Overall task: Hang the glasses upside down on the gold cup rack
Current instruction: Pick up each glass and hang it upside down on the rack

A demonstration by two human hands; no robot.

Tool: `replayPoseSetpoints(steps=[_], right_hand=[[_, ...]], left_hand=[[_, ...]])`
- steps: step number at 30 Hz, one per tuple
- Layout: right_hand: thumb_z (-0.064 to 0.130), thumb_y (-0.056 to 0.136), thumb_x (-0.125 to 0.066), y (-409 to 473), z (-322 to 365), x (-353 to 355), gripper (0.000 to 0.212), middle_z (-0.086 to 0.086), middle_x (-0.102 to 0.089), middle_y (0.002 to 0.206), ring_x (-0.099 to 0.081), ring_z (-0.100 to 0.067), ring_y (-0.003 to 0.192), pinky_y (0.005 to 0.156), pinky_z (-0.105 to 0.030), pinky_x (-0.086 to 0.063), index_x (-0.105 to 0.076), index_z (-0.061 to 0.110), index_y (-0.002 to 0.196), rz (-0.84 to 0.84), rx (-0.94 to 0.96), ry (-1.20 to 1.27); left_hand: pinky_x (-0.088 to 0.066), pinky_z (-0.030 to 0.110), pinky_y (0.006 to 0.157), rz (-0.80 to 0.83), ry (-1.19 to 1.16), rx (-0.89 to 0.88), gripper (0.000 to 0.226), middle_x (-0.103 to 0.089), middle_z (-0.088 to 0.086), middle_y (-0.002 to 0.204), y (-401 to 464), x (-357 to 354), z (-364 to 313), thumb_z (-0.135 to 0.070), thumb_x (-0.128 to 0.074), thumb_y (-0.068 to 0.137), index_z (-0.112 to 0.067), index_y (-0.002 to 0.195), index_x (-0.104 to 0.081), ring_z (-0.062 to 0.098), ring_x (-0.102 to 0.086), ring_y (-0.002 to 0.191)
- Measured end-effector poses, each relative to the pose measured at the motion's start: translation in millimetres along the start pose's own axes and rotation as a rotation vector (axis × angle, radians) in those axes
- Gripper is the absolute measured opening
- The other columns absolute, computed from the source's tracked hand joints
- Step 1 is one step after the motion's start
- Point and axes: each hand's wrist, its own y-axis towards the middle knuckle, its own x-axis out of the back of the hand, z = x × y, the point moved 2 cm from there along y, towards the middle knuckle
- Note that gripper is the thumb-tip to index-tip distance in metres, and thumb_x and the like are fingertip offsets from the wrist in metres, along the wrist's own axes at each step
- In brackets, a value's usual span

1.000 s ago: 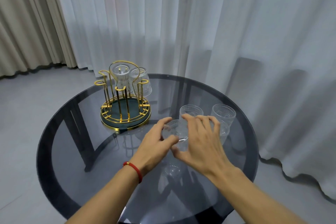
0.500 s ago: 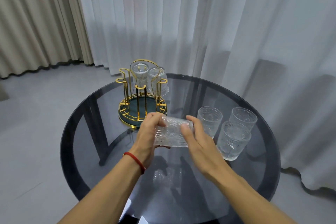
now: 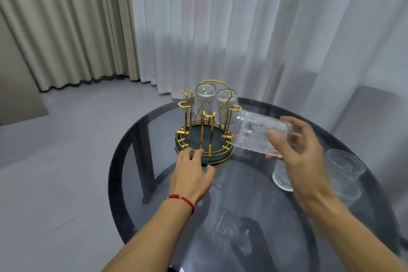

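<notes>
The gold cup rack with a dark green base stands at the back left of the round table. Two clear glasses hang upside down on its far pegs, one at the left and one at the right. My right hand holds a ribbed clear glass on its side, mouth toward the rack, just right of the rack's right peg. My left hand rests with fingers spread on the rack's front rim. Three more glasses stand at the right, partly hidden by my right arm: one nearest, two behind.
The table is round dark smoked glass with a dark frame beneath. White sheer curtains hang close behind it and beige curtains at the left. Grey floor lies to the left. Reflections of glasses show in the tabletop near me.
My left hand let go of the glass and dropped to the rack's front rim. My right hand carried the glass alone up and right of the rack. The view shifted left.
</notes>
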Motion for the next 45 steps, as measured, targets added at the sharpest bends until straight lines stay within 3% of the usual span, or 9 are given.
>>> replayPoseSetpoints(steps=[3,7,13,19,28,32,38,45], right_hand=[[0.052,0.079,-0.078,37,40,-20,0.058,0.002,-0.073,0.115,-0.074,-0.012,0.099,0.072,-0.028,-0.063,-0.061,0.028,0.129,-0.012,0.124,-0.014],[0.061,0.075,-0.077,105,84,-78,0.068,0.003,-0.068,0.119,-0.071,-0.016,0.103,0.085,-0.047,-0.062,-0.058,0.029,0.132,0.054,0.239,-0.206],[0.05,0.078,-0.078,172,100,-170,0.071,-0.003,-0.065,0.128,-0.064,-0.02,0.106,0.099,-0.044,-0.056,-0.058,0.023,0.141,0.342,0.268,-0.489],[0.055,0.077,-0.075,195,81,-215,0.071,-0.006,-0.061,0.14,-0.059,-0.028,0.123,0.092,-0.033,-0.045,-0.061,0.02,0.137,0.494,0.311,-0.802],[0.053,0.08,-0.075,200,44,-232,0.069,-0.014,-0.063,0.135,-0.061,-0.035,0.118,0.097,-0.045,-0.052,-0.06,0.016,0.136,0.604,0.285,-1.008],[0.054,0.079,-0.078,197,32,-239,0.072,-0.011,-0.064,0.135,-0.06,-0.034,0.119,0.087,-0.038,-0.048,-0.059,0.018,0.138,0.689,0.311,-1.11],[0.059,0.079,-0.076,192,15,-241,0.076,-0.007,-0.064,0.134,-0.061,-0.032,0.117,0.079,-0.038,-0.042,-0.053,0.025,0.143,0.723,0.389,-1.245],[0.064,0.082,-0.071,189,9,-244,0.078,-0.006,-0.062,0.141,-0.058,-0.032,0.126,0.088,-0.041,-0.047,-0.048,0.03,0.148,0.747,0.43,-1.408]], left_hand=[[-0.036,0.043,0.112,0.033,0.174,-0.038,0.064,-0.024,0.009,0.161,3,-12,2,-0.036,-0.058,0.09,-0.022,0.149,-0.036,0.026,-0.015,0.15],[-0.024,0.047,0.119,0.029,0.247,-0.024,0.067,-0.016,0.01,0.165,4,-19,1,-0.04,-0.055,0.093,-0.023,0.152,-0.027,0.029,-0.006,0.152],[-0.021,0.052,0.12,0.032,0.36,-0.064,0.067,-0.015,0.012,0.165,3,-23,4,-0.043,-0.046,0.095,-0.023,0.153,-0.021,0.031,-0.006,0.152],[-0.017,0.055,0.12,0.056,0.359,-0.069,0.066,-0.011,0.011,0.166,4,-25,10,-0.045,-0.045,0.097,-0.026,0.154,-0.017,0.031,-0.001,0.153],[-0.019,0.058,0.12,0.034,0.334,-0.053,0.064,-0.014,0.01,0.166,7,-33,14,-0.046,-0.043,0.096,-0.027,0.153,-0.02,0.031,-0.002,0.153],[-0.019,0.058,0.12,0.012,0.313,-0.029,0.06,-0.017,0.009,0.165,7,-36,14,-0.046,-0.038,0.097,-0.028,0.152,-0.022,0.03,-0.004,0.153],[-0.022,0.059,0.118,-0.006,0.301,-0.032,0.058,-0.019,0.008,0.164,5,-33,13,-0.043,-0.037,0.097,-0.027,0.152,-0.024,0.029,-0.007,0.152],[-0.025,0.055,0.118,-0.029,0.282,-0.049,0.054,-0.025,0.007,0.161,2,-28,13,-0.037,-0.034,0.097,-0.026,0.15,-0.03,0.027,-0.01,0.152]])
